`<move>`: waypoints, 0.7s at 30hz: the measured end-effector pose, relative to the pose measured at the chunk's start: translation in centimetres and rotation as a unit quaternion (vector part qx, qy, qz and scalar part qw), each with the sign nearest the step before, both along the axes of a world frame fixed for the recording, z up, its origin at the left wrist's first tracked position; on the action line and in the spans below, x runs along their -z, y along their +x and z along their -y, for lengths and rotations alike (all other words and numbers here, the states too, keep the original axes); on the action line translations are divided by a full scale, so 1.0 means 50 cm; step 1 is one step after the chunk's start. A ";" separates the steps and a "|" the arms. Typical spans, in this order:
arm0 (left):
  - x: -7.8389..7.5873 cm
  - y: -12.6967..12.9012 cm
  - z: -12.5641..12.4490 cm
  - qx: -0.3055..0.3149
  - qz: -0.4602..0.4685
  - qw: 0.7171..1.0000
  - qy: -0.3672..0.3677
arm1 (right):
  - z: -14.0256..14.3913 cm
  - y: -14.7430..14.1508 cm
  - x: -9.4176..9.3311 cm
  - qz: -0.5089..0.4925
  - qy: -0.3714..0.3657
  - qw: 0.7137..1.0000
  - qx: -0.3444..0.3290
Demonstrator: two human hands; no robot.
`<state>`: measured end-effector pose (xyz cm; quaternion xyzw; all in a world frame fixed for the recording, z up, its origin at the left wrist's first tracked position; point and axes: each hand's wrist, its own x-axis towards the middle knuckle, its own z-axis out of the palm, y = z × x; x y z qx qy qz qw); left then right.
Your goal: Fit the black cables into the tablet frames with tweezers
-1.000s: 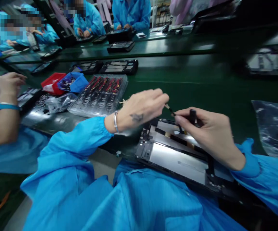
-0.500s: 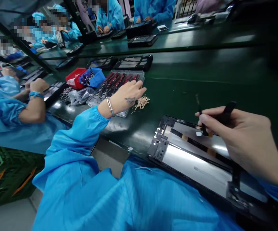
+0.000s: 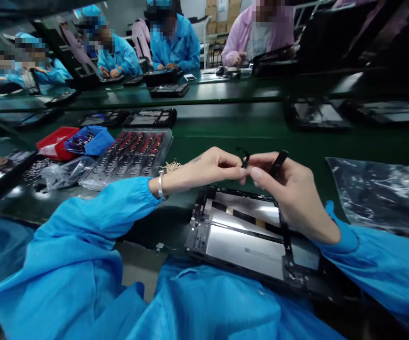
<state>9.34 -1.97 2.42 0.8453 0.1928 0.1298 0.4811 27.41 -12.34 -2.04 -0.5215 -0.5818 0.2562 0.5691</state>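
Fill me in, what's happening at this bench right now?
A person in a blue smock works over an opened tablet lying at the near edge of the green bench. The left hand and right hand meet just above it, pinching a small black curved part between their fingertips; the right hand also holds a black tool. A clear parts tray sits to the left. Other people work across the bench.

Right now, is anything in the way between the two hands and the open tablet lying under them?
Nothing visible is. The left hand and right hand meet fingertip to fingertip above the open tablet, pinching a small black part; the right hand also holds a black tool. Only open air shows between the hands and the tablet's far edge.
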 end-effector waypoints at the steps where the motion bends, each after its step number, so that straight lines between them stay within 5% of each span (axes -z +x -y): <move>1: -0.011 0.000 -0.006 0.029 -0.038 0.999 0.019 | 0.000 0.004 -0.006 0.011 0.010 1.000 -0.001; 5: -0.029 -0.001 -0.017 0.097 -0.102 0.984 0.106 | 0.001 0.007 -0.016 0.036 0.019 0.999 0.014; 8: -0.017 -0.003 -0.010 0.032 -0.010 0.965 0.262 | 0.003 0.003 -0.016 -0.018 0.002 1.000 0.010; 12: 0.006 0.002 0.012 -0.059 0.093 0.829 0.548 | 0.006 0.000 -0.019 -0.061 -0.007 0.998 -0.004; 14: 0.012 0.006 0.021 -0.066 0.092 0.766 0.633 | 0.010 -0.002 -0.022 -0.047 -0.001 0.999 0.000; 16: 0.013 0.009 0.027 -0.076 0.083 0.733 0.670 | 0.012 -0.003 -0.023 -0.030 0.011 0.999 0.009; 21: 0.011 0.014 0.032 -0.081 0.061 0.711 0.696 | 0.016 -0.008 -0.029 0.005 0.035 0.999 0.024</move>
